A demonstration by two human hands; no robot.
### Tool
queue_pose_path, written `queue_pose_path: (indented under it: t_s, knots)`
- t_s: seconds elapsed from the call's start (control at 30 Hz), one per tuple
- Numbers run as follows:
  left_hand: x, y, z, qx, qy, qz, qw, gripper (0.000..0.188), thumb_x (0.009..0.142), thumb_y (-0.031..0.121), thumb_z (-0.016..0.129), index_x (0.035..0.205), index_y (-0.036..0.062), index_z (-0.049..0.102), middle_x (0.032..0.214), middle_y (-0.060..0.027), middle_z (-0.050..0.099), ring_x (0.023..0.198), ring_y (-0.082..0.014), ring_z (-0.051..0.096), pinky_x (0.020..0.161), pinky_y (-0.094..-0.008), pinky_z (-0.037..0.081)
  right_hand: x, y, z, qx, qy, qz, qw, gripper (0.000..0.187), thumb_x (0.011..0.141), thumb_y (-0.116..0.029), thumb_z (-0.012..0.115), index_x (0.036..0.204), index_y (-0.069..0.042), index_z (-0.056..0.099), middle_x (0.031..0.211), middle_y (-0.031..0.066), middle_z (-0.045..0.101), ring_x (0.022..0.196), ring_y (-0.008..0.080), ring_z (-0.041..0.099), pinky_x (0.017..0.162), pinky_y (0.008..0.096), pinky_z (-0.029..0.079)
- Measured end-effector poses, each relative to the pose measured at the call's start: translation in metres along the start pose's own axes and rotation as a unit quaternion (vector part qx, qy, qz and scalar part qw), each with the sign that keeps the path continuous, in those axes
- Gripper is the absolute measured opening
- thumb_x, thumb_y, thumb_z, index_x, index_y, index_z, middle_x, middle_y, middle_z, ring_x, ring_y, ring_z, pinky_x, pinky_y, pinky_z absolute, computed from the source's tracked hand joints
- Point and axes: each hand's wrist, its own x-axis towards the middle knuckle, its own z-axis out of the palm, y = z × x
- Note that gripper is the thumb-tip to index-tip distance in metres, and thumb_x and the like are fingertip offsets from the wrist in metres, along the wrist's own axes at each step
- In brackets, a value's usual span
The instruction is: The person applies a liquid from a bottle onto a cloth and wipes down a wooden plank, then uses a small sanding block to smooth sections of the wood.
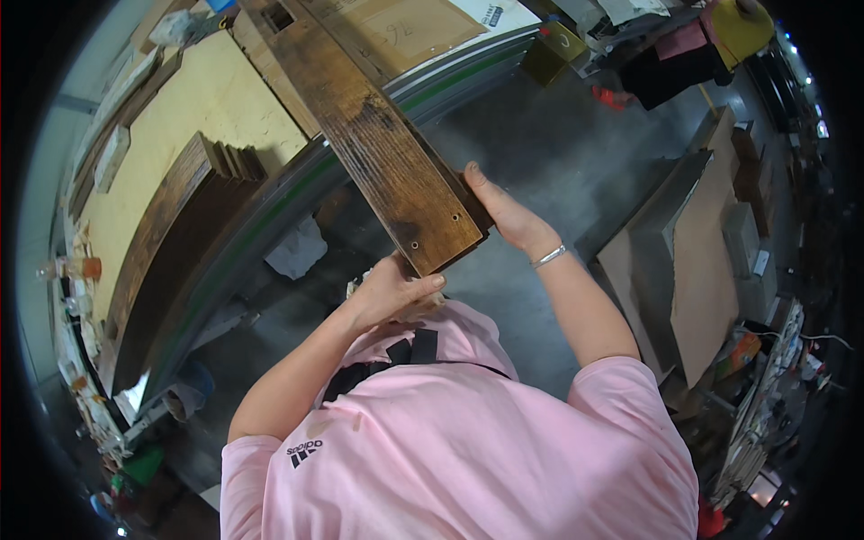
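Observation:
A long brown-stained wooden board [382, 148] with dark grain reaches from the workbench toward my body, its near end out past the bench edge. Two small holes show near that end, and at least one more board edge is visible beneath it. My left hand [389, 292] grips the near left corner; its thumb points right and some fingers are hidden under the wood. On the right long side, my right hand [506, 211] presses against the board edges with the thumb up along the side. Its other fingers are hidden underneath.
On the left lies a stack of brown boards [166, 211] on a pale yellow panel [220, 99]. Flat cardboard [400, 36] covers the bench's far part. Large cardboard sheets [706, 270] lean at the right. A person [688, 49] stands at the far right.

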Motion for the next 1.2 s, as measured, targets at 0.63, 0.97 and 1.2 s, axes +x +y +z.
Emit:
queue_pose_path:
  t_s: [0.63,0.97,1.2]
  knots:
    - [-0.019,0.019,-0.018,-0.112,0.087,-0.117,0.983,0.068,0.084,0.012,0.078,0.137,-0.0144,0.044,0.11,-0.0163,0.065,0.095,-0.0186,0.066,0.082,-0.0306,0.056,-0.008,0.055,-0.013,0.18,0.113,0.038,0.976,0.099,0.091,-0.08,0.033,0.151,-0.002,0.034,0.157,0.0203,0.032,0.142,0.0304,0.035,0.114,0.0422,0.031]
    - [-0.041,-0.012,-0.033,-0.194,0.092,-0.098,0.972,0.031,0.095,0.013,0.067,0.119,-0.0068,0.06,0.098,-0.0101,0.069,0.087,-0.0158,0.067,0.078,-0.0287,0.056,-0.029,0.034,0.024,0.085,0.083,-0.062,0.991,0.074,0.093,-0.037,0.061,0.149,0.003,0.035,0.148,0.015,0.044,0.139,0.0258,0.039,0.115,0.0366,0.027]
    - [-0.08,-0.037,-0.056,-0.29,0.193,-0.061,0.935,0.023,0.099,0.01,0.059,0.116,-0.0056,0.059,0.105,-0.0139,0.067,0.09,-0.02,0.07,0.078,-0.0322,0.061,-0.021,0.007,0.006,-0.041,0.17,-0.094,0.98,0.056,0.096,-0.032,0.057,0.139,0.003,0.05,0.139,0.0114,0.054,0.132,0.0218,0.046,0.114,0.034,0.028]
